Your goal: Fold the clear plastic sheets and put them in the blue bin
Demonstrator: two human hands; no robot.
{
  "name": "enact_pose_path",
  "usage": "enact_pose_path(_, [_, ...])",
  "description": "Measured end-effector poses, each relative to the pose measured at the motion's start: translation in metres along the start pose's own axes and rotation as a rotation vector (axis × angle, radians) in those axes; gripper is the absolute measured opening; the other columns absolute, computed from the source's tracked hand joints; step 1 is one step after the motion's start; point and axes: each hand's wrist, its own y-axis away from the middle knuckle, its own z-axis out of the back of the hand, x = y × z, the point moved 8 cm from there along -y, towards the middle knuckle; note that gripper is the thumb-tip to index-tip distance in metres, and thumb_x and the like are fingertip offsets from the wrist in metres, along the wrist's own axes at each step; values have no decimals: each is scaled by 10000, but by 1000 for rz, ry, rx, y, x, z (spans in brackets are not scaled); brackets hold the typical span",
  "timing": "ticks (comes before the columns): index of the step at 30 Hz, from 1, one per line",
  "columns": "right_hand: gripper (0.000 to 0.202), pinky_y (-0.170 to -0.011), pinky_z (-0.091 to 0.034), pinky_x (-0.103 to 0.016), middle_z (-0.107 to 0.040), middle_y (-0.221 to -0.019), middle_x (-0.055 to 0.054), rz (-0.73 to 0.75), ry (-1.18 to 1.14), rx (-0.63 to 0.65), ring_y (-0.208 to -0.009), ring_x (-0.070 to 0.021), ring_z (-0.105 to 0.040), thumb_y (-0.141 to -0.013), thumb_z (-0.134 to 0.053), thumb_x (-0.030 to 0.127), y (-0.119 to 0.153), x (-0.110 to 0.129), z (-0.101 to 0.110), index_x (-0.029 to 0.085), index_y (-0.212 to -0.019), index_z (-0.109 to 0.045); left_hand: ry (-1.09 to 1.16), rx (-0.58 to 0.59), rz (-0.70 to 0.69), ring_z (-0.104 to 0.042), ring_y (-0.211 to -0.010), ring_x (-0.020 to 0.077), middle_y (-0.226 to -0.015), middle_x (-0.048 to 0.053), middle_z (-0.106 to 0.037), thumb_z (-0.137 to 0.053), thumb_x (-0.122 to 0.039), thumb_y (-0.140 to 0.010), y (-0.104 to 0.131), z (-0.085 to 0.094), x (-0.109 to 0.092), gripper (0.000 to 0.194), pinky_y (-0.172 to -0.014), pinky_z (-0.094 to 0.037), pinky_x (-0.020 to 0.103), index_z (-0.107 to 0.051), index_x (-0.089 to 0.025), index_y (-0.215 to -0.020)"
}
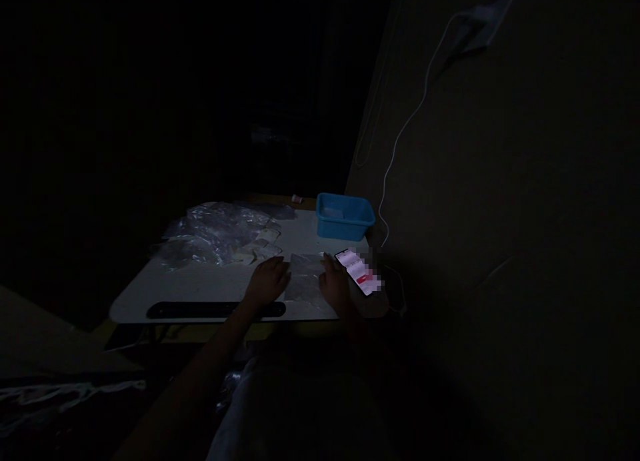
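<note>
A clear plastic bag [304, 281] lies flat on the white table [200, 289] between my hands. My left hand [269, 281] rests at the bag's left edge, its fingers bent and close together; whether they pinch anything is too dark to tell. On the bag's right side is my right hand [334, 282], with a finger stretched forward and apart from the others. A lit phone [356, 269] lies just right of my right hand.
A pile of crumpled clear plastic [215, 231] covers the table's back left. A blue basket [341, 228] stands at the back right, near a small pinkish object [297, 199]. A white cable [395, 148] hangs along the wall.
</note>
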Motion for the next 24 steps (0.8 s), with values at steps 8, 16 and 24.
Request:
enact_pose_path(8, [544, -963, -288, -342, -624, -1076, -67, 61, -39, 63, -1081, -188, -467, -734, -408, 83, 1, 8, -1, 109, -1277, -375, -18, 28, -2, -468, -1130, 252, -1230, 108, -519, -389, -339, -829, 1, 0, -3, 367, -927, -384, 415, -558, -202, -1124])
enact_pose_path(16, [552, -964, -272, -343, -587, -1147, -68, 73, 20, 85, -1120, -185, -435, -764, -405, 115, 2, 11, -3, 140, -1310, -327, -31, 3, 36, -488, -1104, 238, -1200, 128, -533, -366, -312, -833, 0, 0, 0, 369, -929, -392, 379, -555, -152, -1106])
enact_pose_path(24, [565, -918, -309, -360, -592, -1119, -116, -86, 36, 14, -1108, -217, -447, -747, -406, 105, 1, 0, 4, 81, -1304, -318, -11, -7, 41, -489, -1103, 243, -1192, 137, -536, -390, -303, -820, 1, -1, 2, 367, -935, -391, 377, -554, -139, -1104])
